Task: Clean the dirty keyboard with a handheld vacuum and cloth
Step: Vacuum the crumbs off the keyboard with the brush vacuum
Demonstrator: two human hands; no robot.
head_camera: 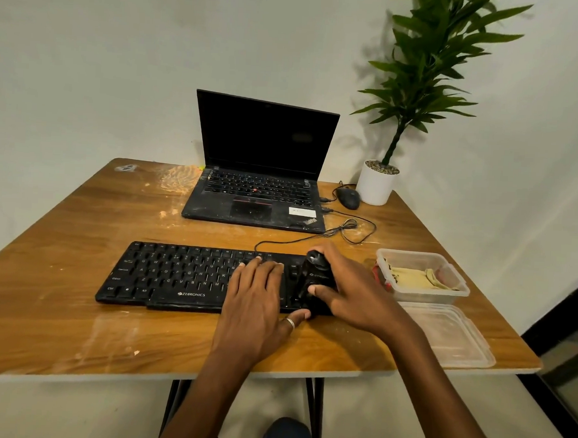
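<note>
Keyboard (pixel 191 277) lies flat on the table (pixel 75 308), near the front edge, cable running toward the laptop (pixel 260 170) at 12 o'clock. Left hand (pixel 255 300) rests palm-down on the keyboard's right half, fingers spread flat and released, gripping nothing. Right hand (pixel 351 289) is wrapped around the black vacuum (pixel 314 283), which stands on the keyboard's right end; thumb and fingers grasp its body. Cloth (pixel 422 277) sits inside the open plastic box (pixel 458 291) at 3 o'clock of the keyboard; the lid (pixel 452 338) lies just nearer the table edge. Mouse (pixel 348 197) and potted plant (pixel 378 186) occupy the 1 o'clock corner.
</note>
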